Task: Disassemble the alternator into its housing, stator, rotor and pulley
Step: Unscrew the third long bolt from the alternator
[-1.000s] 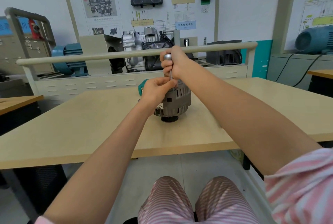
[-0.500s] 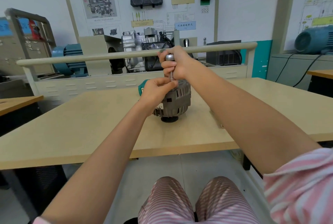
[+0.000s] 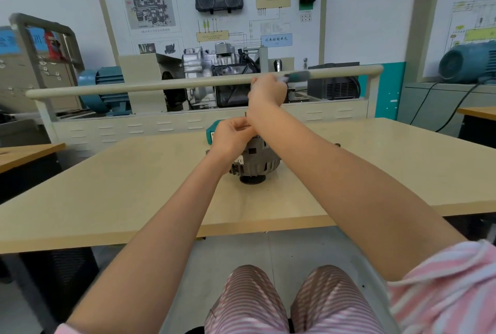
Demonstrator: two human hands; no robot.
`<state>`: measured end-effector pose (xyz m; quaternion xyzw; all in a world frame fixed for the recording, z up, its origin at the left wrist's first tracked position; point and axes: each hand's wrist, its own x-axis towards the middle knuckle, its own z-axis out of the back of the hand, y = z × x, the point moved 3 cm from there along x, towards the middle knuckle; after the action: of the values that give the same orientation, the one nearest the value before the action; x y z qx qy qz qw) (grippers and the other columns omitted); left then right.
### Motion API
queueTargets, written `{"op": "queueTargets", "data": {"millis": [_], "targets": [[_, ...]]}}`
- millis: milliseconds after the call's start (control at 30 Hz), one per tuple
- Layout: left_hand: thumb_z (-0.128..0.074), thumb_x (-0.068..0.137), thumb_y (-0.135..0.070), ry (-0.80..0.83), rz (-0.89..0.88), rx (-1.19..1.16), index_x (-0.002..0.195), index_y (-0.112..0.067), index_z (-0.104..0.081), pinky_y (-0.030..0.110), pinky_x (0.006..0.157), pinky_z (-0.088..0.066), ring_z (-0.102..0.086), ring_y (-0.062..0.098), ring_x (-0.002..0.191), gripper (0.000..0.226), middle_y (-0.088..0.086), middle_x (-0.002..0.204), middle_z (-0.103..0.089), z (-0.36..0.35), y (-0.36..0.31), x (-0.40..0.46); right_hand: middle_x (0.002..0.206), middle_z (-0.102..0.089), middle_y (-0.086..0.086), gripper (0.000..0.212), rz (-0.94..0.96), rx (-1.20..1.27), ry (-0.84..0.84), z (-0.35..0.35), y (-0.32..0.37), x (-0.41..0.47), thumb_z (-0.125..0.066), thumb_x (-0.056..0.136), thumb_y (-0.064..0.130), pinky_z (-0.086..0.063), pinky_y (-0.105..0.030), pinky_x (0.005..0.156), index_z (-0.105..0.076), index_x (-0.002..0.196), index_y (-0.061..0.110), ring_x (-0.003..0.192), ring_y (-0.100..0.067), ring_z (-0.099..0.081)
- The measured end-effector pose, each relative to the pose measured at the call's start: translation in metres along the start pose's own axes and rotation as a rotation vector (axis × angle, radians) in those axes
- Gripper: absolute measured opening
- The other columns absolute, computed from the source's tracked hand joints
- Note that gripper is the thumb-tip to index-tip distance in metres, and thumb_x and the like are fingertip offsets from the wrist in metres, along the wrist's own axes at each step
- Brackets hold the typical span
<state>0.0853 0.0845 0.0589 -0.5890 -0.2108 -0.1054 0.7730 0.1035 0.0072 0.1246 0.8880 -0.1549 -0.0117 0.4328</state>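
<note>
Table; alternator far from edges

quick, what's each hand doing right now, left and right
Left hand: fingers curled, pinching something small on top of the alternator; what it is cannot be told.
Right hand: closed round a blurred green-handled tool, raised above the alternator.

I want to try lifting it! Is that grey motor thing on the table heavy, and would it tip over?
The alternator looks like solid ribbed metal, so probably heavy for its size. It stands on a small round base, narrower than its body, so a push might tip it; the left hand rests on top.
</note>
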Motion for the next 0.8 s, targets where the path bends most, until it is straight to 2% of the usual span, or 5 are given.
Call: {"op": "queueTargets", "data": {"millis": [133,300,533,733,800], "targets": [[-0.061,0.089,-0.006,-0.01,-0.019,0.0,0.071,-0.025,-0.067,0.035,0.073,-0.052,-0.063,0.016,0.076,0.027,-0.007,0.067,-0.068,-0.001,0.0,-0.002,0.07,-0.05,-0.001,0.018,0.025,0.109,-0.074,-0.001,-0.001,0.0,-0.028,0.102,0.013,-0.034,-0.017,0.044,-0.034,0.118,0.017,0.053,-0.008,-0.046],[-0.065,0.091,-0.019,0.068,-0.016,-0.043,0.092,-0.019,-0.071,0.027,0.074,-0.053,-0.065,0.012,0.083,0.006,-0.003,0.084,-0.071,0.001,-0.001,-0.004,0.055,-0.044,0.004,0.029,-0.244,-0.223,0.253,-0.007,0.002,0.007,-0.032,0.096,0.014,-0.017,-0.017,0.031,-0.049,0.073,0.012,0.03,-0.007,-0.023],[-0.068,0.088,-0.019,0.072,0.002,-0.04,0.095,-0.012,-0.071,0.019,0.061,-0.049,-0.063,0.006,0.072,0.01,-0.002,0.082,-0.07,0.002,0.0,0.0,0.043,-0.046,0.009,0.023,-0.508,-0.19,0.617,-0.003,0.004,0.009,-0.034,0.095,0.01,-0.015,-0.015,0.034,-0.055,0.087,0.005,0.026,-0.003,-0.022],[-0.07,0.086,-0.018,0.024,-0.016,-0.03,0.096,-0.014,-0.07,0.029,0.078,-0.053,-0.065,0.013,0.086,0.01,-0.001,0.086,-0.07,0.0,0.001,0.0,0.053,-0.046,0.006,0.031,-0.327,-0.087,0.339,0.001,0.002,0.007,-0.032,0.097,0.015,-0.017,-0.016,0.032,-0.049,0.071,0.012,0.026,-0.005,-0.022],[-0.068,0.087,-0.016,0.021,-0.017,-0.008,0.09,-0.018,-0.069,0.034,0.082,-0.053,-0.065,0.015,0.087,0.003,-0.001,0.084,-0.07,0.0,0.001,0.0,0.06,-0.048,0.001,0.029,-0.175,-0.05,0.143,0.003,0.002,0.004,-0.031,0.097,0.011,-0.021,-0.017,0.034,-0.057,0.085,0.006,0.033,-0.006,-0.028]]}}
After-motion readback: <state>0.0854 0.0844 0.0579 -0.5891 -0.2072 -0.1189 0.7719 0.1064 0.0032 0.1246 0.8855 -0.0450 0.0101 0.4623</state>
